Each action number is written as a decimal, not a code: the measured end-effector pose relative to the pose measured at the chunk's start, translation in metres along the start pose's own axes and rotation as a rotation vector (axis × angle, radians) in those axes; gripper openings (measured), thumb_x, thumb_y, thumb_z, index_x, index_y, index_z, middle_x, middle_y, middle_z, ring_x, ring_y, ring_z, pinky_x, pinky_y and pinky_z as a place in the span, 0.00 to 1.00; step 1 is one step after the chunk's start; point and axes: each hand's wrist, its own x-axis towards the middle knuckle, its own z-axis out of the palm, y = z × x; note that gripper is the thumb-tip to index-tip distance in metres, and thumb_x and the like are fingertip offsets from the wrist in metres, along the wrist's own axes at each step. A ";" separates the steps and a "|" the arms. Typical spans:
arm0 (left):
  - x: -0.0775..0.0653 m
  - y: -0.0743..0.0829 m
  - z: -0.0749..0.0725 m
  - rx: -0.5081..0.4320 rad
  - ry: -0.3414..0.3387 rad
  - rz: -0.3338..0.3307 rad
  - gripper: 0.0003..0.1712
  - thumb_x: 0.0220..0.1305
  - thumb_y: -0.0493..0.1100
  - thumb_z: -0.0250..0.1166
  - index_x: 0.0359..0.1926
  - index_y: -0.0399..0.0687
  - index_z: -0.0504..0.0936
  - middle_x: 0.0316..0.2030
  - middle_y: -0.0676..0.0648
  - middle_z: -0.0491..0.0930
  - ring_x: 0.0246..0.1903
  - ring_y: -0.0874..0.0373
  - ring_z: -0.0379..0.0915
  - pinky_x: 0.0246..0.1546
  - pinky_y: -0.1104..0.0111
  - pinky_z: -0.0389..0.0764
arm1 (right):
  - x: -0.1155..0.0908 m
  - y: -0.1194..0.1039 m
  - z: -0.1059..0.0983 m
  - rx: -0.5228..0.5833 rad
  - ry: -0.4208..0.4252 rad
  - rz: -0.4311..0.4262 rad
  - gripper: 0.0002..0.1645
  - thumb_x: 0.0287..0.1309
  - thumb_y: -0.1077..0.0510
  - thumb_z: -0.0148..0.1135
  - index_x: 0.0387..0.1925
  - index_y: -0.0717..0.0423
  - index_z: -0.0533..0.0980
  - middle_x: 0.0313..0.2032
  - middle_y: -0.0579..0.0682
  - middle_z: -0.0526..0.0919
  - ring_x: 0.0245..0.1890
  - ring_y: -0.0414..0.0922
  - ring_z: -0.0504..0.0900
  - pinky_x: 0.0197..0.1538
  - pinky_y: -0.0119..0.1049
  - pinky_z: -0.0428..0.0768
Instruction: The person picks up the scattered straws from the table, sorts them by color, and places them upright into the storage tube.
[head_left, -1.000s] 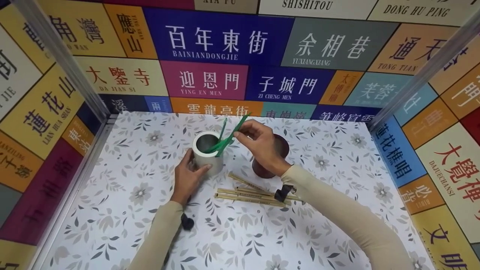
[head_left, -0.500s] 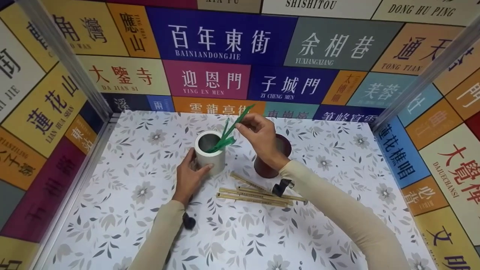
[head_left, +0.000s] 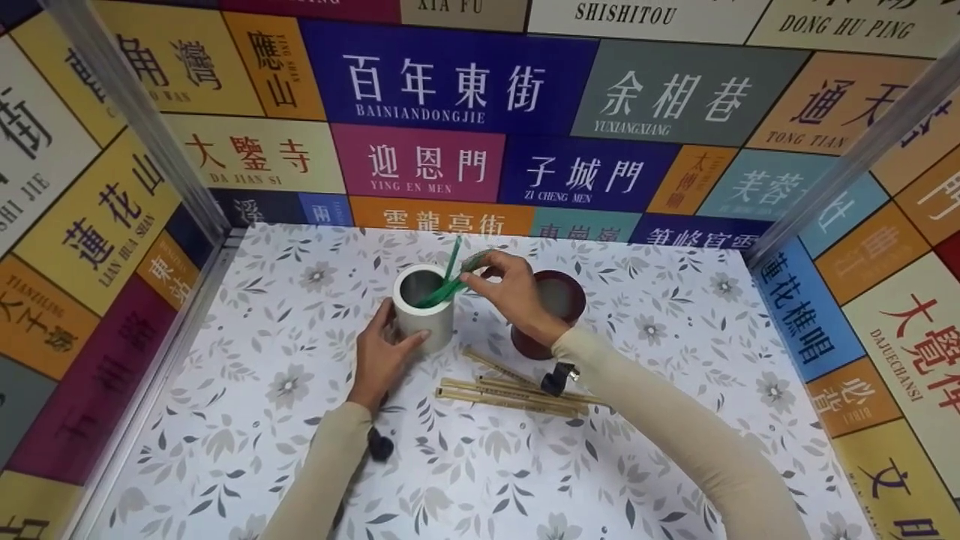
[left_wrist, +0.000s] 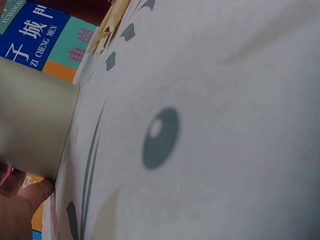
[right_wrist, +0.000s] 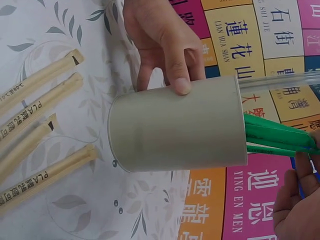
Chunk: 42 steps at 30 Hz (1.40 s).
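Observation:
A pale grey cylindrical cup point(head_left: 426, 330) stands upright on the table. My left hand point(head_left: 379, 352) holds it low on its near left side, thumb in front. Slim green packets point(head_left: 444, 293), which look like wrapped straws, lean out of the cup's mouth; one stands more upright than the others. Above the rim's right side, my right hand point(head_left: 511, 292) pinches green packets between thumb and fingers. The right wrist view shows flat green packets point(right_wrist: 277, 135) coming out of the cup, with my right hand point(right_wrist: 300, 210) at their ends. How many it pinches is hard to tell.
Behind my right wrist is a dark red-brown cup point(head_left: 531, 339), partly hidden. Several beige paper-wrapped straws point(head_left: 510, 394) with printed lettering lie loosely in front of it. Printed panels point(head_left: 442, 82) wall in the floral tabletop point(head_left: 285, 465) at the back and both sides.
My right hand first lifted a little with the green packets, then came down and left, closer to the cup's mouth. My left hand has kept its hold on the cup.

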 end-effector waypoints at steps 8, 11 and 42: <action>-0.004 0.006 0.000 -0.018 -0.033 -0.077 0.59 0.65 0.52 0.83 0.87 0.47 0.60 0.82 0.42 0.66 0.81 0.46 0.62 0.81 0.57 0.65 | -0.017 0.001 -0.010 -0.027 -0.039 -0.050 0.16 0.67 0.67 0.76 0.55 0.67 0.86 0.52 0.64 0.90 0.55 0.62 0.85 0.59 0.65 0.82; -0.007 0.008 -0.002 -0.026 -0.049 -0.079 0.57 0.67 0.49 0.82 0.88 0.47 0.59 0.83 0.41 0.64 0.82 0.44 0.61 0.81 0.56 0.67 | -0.029 -0.001 -0.021 -0.056 -0.065 -0.051 0.18 0.67 0.68 0.76 0.57 0.68 0.85 0.54 0.66 0.88 0.56 0.64 0.85 0.60 0.67 0.81; -0.104 0.049 0.043 0.038 -0.244 0.173 0.40 0.69 0.44 0.80 0.77 0.44 0.74 0.73 0.39 0.75 0.74 0.42 0.71 0.70 0.42 0.78 | -0.186 0.039 -0.084 -0.261 -0.086 -0.163 0.26 0.57 0.75 0.79 0.55 0.54 0.86 0.51 0.51 0.89 0.51 0.50 0.87 0.54 0.35 0.83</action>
